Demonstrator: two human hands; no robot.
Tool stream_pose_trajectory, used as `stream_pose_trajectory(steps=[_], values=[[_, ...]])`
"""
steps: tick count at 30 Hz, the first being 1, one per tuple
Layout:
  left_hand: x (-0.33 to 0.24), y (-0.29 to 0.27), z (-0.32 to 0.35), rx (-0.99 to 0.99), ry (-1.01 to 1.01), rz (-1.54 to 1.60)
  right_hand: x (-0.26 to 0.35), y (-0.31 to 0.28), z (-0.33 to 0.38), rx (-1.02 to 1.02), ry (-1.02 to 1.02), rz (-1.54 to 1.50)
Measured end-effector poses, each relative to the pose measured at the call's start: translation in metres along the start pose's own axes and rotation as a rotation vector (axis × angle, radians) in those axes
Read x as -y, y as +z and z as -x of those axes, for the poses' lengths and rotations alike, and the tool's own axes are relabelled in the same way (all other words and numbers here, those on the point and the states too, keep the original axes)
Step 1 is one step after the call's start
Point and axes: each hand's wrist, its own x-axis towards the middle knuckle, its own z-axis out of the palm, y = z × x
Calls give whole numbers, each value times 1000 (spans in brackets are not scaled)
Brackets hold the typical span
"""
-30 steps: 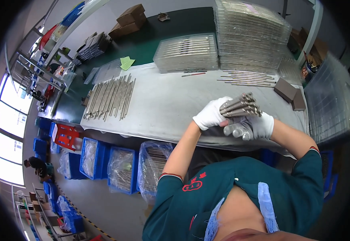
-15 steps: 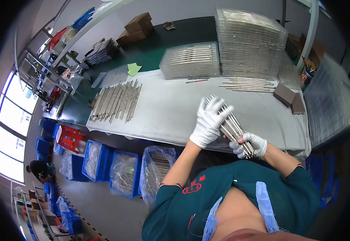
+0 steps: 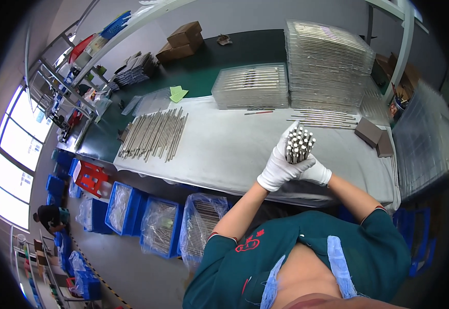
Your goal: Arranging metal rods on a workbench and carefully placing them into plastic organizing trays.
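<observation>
A bundle of thin metal rods stands on end over the front of the cloth-covered table, its bright tips facing up at me. My left hand, in a white glove, is wrapped round the bundle from the left. My right hand, gloved too, closes on it from the right and lower down; its fingers are partly hidden behind the left hand and the rods. Farther left, many loose metal rods lie side by side on the cloth. A smaller row of rods lies beyond my hands.
Clear plastic trays of rods form a low stack and a tall stack at the back. Brown blocks lie at right. Below the table edge stand blue crates lined with plastic. A person bends at far left.
The bundle has swung from slanted to end-on, tips toward me. My left hand has moved from its far end to wrap its side; my right hand has shifted up and away from my body.
</observation>
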Motion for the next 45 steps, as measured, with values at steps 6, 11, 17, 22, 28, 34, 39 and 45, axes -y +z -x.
stream_pose_trajectory(steps=[6, 11, 17, 22, 28, 34, 39, 45], values=[[35, 3, 5, -50, 155, -249, -40, 9, 5, 42, -175, 164], [40, -15, -33, -267, -91, 145, -2, 0, -27, -25, 241, -121], [99, -69, -60, -393, -579, 708, 22, -8, -78, 149, 625, -385], [118, -114, -57, -386, -476, 1030, 12, -21, -124, 281, 535, 139], [134, -124, -46, -581, -536, 1269, 31, -28, -158, 353, 367, 876], [142, -130, -41, -621, -435, 1285, 70, -32, -175, 313, 248, 1015], [125, -120, -46, -709, -518, 1215, 54, -80, -242, -2, 175, 851], [121, -112, -50, -726, -587, 1193, -2, -124, -310, -88, 233, 1118]])
